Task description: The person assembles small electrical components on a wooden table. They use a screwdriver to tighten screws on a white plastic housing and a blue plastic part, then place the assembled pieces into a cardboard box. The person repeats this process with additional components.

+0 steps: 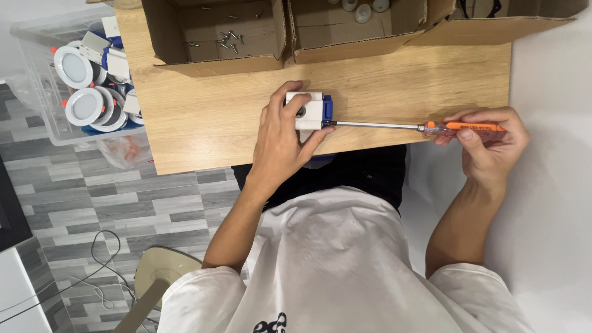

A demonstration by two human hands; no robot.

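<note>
At the frame's centre, the left hand [280, 139] is pressing a small white box [306, 110] against the wooden table [394, 80], fingers wrapped round it. The right hand [487, 139] is pinching an orange-handled screwdriver [431, 126], its tip touching the box's blue end. Behind, an open carton [216, 37] is holding loose screws. At upper left, a clear bin [43, 80] is holding round white lamps, partly cut off.

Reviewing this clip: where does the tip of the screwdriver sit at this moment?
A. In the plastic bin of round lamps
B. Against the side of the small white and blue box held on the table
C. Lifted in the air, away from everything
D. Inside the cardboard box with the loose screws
B: the right hand holds the orange-handled screwdriver level, its tip meeting the white and blue box that the left hand pins to the wooden table.
</note>
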